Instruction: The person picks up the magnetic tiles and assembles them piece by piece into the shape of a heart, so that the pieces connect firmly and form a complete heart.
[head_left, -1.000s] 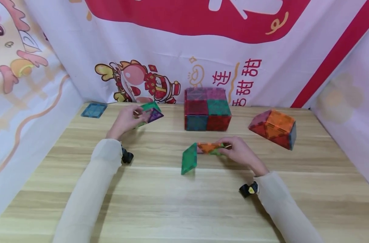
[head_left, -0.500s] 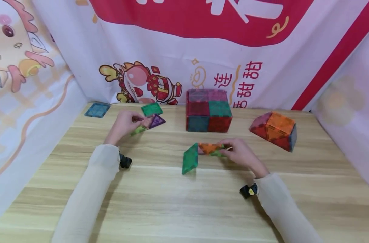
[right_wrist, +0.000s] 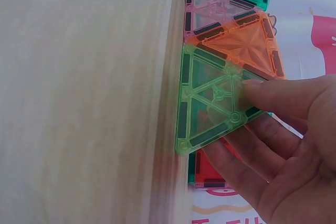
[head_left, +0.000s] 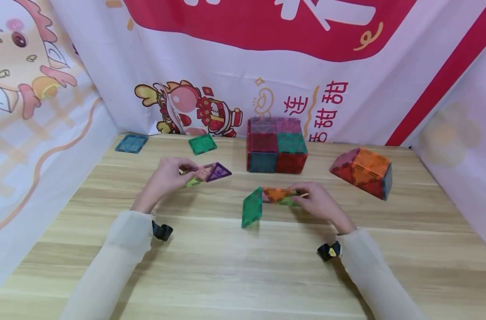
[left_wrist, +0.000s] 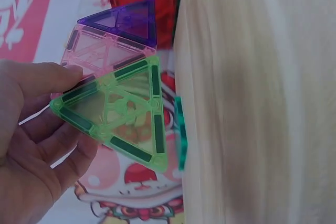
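Note:
My left hand [head_left: 173,175] pinches a row of joined magnetic triangle tiles, raised off the table. The row runs from a light green triangle [left_wrist: 118,111] through a pink triangle [left_wrist: 97,51] to a purple triangle [head_left: 219,172]. With thumb and fingers, my right hand [head_left: 315,200] grips another light green triangle [right_wrist: 220,98], which stands on edge on the table. Joined to it are an orange triangle [right_wrist: 247,43], a pink triangle [right_wrist: 215,10] and, angled toward me, a green square tile [head_left: 252,207].
Behind stands a box of coloured tiles [head_left: 276,153]; to the right sits a prism-like tile block [head_left: 363,171]. A flat green tile [head_left: 203,144] and a blue tile [head_left: 132,143] lie at the back left. Printed cloth [head_left: 227,62] encloses the wooden table [head_left: 235,271].
My left hand has drawn its row of triangles toward me and slightly right, away from the flat green tile at the back. The right hand keeps its hold in place.

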`<state>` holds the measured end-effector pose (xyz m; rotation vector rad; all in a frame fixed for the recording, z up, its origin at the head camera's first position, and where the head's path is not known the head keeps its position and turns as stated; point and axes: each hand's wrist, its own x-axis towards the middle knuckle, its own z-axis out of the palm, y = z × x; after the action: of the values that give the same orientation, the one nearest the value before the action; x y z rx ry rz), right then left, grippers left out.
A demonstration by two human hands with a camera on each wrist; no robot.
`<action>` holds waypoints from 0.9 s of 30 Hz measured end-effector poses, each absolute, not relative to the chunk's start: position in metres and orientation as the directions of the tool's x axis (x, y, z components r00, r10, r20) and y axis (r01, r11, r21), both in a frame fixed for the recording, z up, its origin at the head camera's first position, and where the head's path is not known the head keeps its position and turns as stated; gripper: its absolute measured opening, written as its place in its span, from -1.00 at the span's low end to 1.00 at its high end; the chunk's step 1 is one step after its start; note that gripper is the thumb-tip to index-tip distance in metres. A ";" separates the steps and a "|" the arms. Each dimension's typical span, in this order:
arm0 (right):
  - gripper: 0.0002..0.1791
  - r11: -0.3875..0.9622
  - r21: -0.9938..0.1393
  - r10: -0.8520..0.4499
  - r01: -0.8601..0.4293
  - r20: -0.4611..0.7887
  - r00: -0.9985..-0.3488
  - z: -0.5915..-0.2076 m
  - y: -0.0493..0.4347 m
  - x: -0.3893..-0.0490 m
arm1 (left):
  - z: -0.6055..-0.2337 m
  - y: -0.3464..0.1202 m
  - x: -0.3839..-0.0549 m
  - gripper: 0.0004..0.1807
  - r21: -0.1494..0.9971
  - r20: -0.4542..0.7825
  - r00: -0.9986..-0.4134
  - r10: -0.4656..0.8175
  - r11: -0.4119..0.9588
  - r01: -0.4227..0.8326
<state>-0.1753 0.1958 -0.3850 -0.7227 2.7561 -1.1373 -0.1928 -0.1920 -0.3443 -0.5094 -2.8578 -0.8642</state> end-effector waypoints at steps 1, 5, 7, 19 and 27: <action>-0.74 0.614 -0.683 -0.451 -0.396 0.109 -0.886 -0.385 0.196 -0.175 | -0.344 -0.190 -0.189 -0.82 0.512 0.203 -0.933 0.297 0.780 0.360; -0.74 0.613 -0.684 -0.454 -0.396 0.106 -0.885 -0.384 0.196 -0.176 | -0.343 -0.183 -0.174 -0.83 0.487 0.208 -0.920 0.334 0.780 0.393; -0.74 0.616 -0.682 -0.452 -0.394 0.103 -0.886 -0.384 0.196 -0.176 | -0.343 -0.180 -0.166 -0.84 0.479 0.213 -0.912 0.350 0.776 0.410; -0.74 0.625 -0.673 -0.448 -0.396 0.107 -0.888 -0.383 0.198 -0.178 | -0.332 -0.164 -0.135 -0.84 0.523 0.261 -0.895 0.363 0.726 0.447; -0.73 0.625 -0.672 -0.452 -0.398 0.105 -0.886 -0.381 0.197 -0.177 | -0.308 -0.127 -0.123 -0.84 0.518 0.348 -0.818 0.458 0.633 0.575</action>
<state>-0.1766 0.1967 -0.3811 -0.7245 2.7650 -1.1152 -0.1228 -0.1265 -0.3078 -0.8539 -2.6692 -0.9432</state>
